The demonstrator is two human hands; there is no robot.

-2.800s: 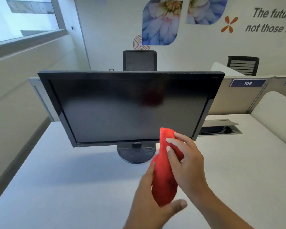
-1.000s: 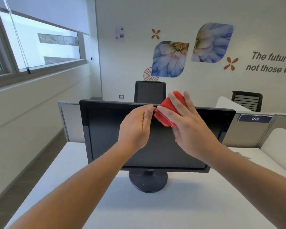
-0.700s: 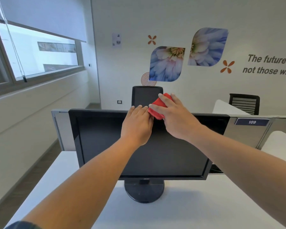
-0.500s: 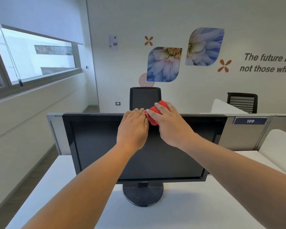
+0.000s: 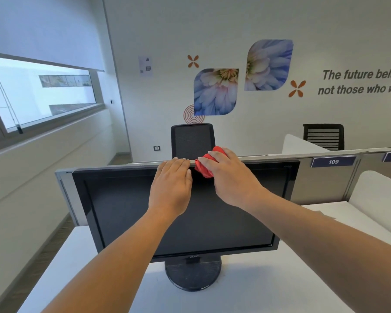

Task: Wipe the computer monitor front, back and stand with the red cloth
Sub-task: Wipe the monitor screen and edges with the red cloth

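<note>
A black computer monitor (image 5: 127, 208) stands on its round black stand (image 5: 192, 274) in the middle of a white desk (image 5: 257, 294), its dark screen facing me. My left hand (image 5: 171, 188) lies over the monitor's top edge, its fingers hooked over the rim near the middle. Just to its right, my right hand (image 5: 231, 179) holds the bunched red cloth (image 5: 204, 164) against the top edge. The cloth pokes out above and to the left of my fingers. The monitor's back is hidden.
A grey partition (image 5: 325, 181) with a "109" label runs behind the monitor. Beyond it stand two black office chairs (image 5: 192, 141). A window wall lies on the left, and white curved desk dividers (image 5: 379, 195) on the right.
Both hands rose from in front of the screen to the monitor's top edge. The left hand let go of the cloth and settled on the rim; the right hand kept the cloth.
</note>
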